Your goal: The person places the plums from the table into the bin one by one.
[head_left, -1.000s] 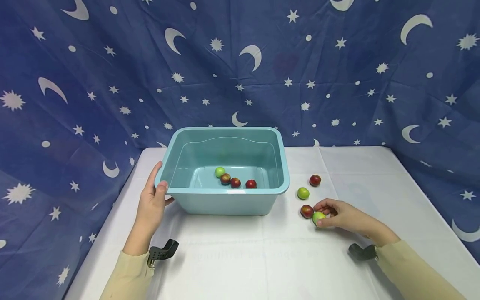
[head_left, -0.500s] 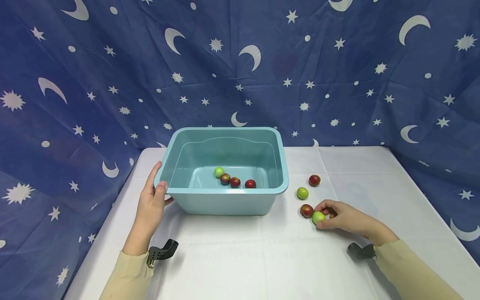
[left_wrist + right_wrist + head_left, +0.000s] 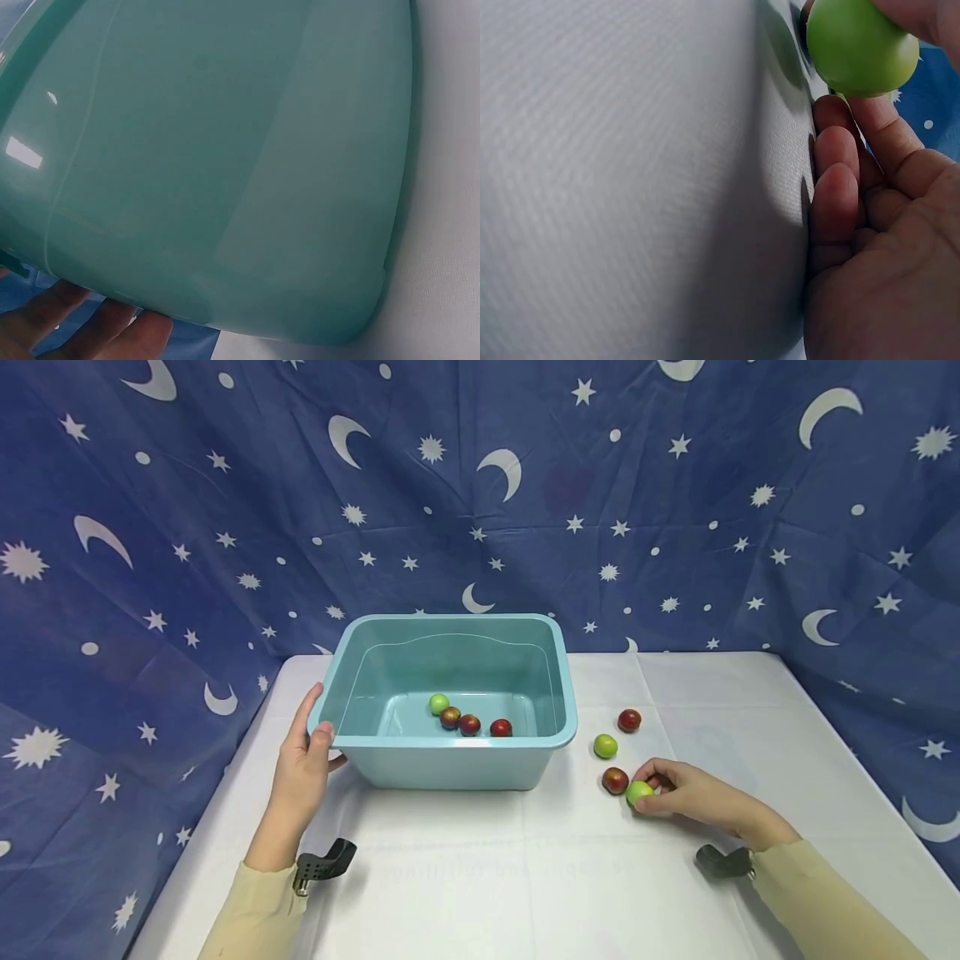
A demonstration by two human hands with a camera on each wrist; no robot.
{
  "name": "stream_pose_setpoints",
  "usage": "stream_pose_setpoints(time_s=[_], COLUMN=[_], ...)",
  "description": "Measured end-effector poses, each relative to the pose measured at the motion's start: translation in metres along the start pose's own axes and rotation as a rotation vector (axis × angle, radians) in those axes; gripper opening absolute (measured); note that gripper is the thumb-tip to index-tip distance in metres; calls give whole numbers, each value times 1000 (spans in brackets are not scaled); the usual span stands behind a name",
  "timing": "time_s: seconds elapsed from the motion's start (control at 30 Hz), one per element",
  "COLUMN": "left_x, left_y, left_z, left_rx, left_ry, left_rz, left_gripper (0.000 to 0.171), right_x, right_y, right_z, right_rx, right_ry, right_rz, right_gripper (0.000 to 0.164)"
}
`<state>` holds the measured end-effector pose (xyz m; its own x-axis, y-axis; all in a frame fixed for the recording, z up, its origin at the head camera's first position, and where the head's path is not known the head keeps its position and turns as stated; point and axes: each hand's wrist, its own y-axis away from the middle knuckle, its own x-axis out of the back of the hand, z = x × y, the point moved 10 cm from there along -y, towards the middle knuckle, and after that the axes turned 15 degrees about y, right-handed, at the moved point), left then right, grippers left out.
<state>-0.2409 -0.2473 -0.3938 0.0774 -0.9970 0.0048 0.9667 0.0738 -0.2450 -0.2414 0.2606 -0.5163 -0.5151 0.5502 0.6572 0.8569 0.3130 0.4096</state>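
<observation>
A blue-green plastic tub [image 3: 442, 766] stands on the table. My left hand [image 3: 302, 768] grips its front-left corner, thumb at the rim; in the left wrist view the fingers [image 3: 139, 337] lie along the tub's outer wall. On the right, my right hand [image 3: 686, 793] pinches a small green plum [image 3: 640, 793] between thumb and fingers at table level. The same green plum [image 3: 859, 49] fills the top of the right wrist view. A dark red plum [image 3: 615, 781] sits just left of it. Inside the tub lie one green plum [image 3: 438, 704] and several red ones [image 3: 501, 727].
Farther back on the white tablecloth [image 3: 465, 877], right of the tub, lie another green plum [image 3: 605, 746] and another red plum [image 3: 629, 720]. A blue curtain [image 3: 420, 510] with moons and stars hangs behind the table. Both wrists carry black camera mounts [image 3: 327, 862].
My right hand's fingertips, the pinched green plum and the red plum beside it have shifted very slightly to the right in the last half second. My left hand and the tub stay in place.
</observation>
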Motion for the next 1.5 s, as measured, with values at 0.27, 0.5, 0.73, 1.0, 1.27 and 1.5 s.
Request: stream_pose_setpoints(time_s=[0.27,0.5,0.73,1.0,1.27,1.5], left_x=[1,1,0,1,1,0], left_y=[0,0,1,0,0,0], left_z=[-1,-1,0,-1,-1,-2], left_rx=[4,3,8,5,-2,5], left_ry=[-3,-9,-2,3,-15,2], left_rz=[5,0,-5,-4,-1,-6], left_gripper=[51,51,52,52,51,51], right_x=[1,2,7,16,32,50], right_y=[1,0,0,-1,-4,-1], right_z=[0,2,0,-9,-18,-34], right_rx=[-16,-17,-34,-6,-8,38], right_ry=[8,-13,-12,-13,-3,-34], right_rz=[10,1,11,18,92,168], right_gripper=[44,41,41,40,53,55])
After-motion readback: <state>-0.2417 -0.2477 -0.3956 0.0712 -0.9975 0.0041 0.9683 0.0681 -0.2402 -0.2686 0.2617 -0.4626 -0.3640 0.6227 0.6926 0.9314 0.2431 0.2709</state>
